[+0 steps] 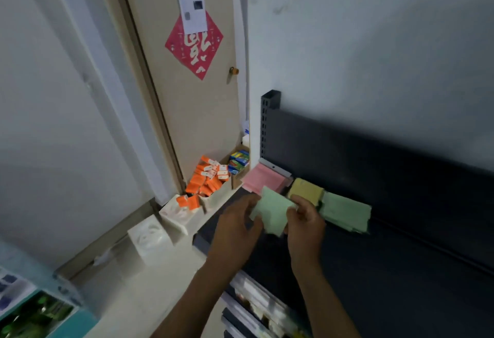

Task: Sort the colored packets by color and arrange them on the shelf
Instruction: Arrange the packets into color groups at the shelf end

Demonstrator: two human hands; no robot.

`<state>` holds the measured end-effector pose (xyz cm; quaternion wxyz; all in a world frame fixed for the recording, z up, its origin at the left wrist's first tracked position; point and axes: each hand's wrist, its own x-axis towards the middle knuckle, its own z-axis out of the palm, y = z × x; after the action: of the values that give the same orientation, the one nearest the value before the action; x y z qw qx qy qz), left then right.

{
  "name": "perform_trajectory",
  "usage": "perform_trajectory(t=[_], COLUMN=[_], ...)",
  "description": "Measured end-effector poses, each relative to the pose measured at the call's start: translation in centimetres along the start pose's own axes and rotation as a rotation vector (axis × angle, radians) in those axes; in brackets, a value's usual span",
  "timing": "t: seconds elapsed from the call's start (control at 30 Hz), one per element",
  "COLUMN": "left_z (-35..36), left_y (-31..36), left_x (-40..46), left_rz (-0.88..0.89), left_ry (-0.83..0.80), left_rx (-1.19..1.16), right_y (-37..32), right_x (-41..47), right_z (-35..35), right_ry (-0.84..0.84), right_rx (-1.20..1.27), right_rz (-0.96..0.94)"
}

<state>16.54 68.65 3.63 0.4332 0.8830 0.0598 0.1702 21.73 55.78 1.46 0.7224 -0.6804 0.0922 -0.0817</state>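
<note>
Dark metal shelving (401, 190) against a pale wall holds three sorted piles near its left end: pink packets (263, 177), yellow packets (307, 190) and a green stack (347, 212). Over the shelf's front edge, the left hand (238, 228) and right hand (304, 222) each pinch a side of a few green packets (272, 214). Squaring their edges first, then laying them flat on the green stack just to the right, should keep that pile tidy and clear of the yellow one.
</note>
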Motion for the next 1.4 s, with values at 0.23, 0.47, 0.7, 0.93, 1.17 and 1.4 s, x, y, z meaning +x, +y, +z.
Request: perform_trajectory(t=[0.23,0.47,0.7,0.93,1.17,1.4], left_z=[6.0,9.9,12.0,11.7,11.1,10.0], left_y=[2.2,1.9,1.7,1.5,2.3,2.6], left_x=[2.3,3.3,4.1,4.5,4.2,3.8], left_rz=[0.093,0.101,0.188,0.199,0.247,0.279], left_ry=[-0.097,-0.332,-0.469,-0.507,-0.524,-0.493], left_rx=[-0.098,-0.106,-0.067,-0.009,-0.017,-0.051], right_y=[0.3,2.2,2.8,3.3,3.2,2.2], right_x=[3.8,4.3,3.6,3.4,2.6,1.5], right_z=[-5.6,-8.2,-9.0,-9.2,-9.9,-8.0], right_ry=[0.139,0.367,0.445,0.45,0.485,0.432], right_rx=[-0.022,-0.213,-0.289,-0.374,-0.349,-0.262], right_rz=[-0.059,-0.036,0.033,0.005,-0.044,-0.037])
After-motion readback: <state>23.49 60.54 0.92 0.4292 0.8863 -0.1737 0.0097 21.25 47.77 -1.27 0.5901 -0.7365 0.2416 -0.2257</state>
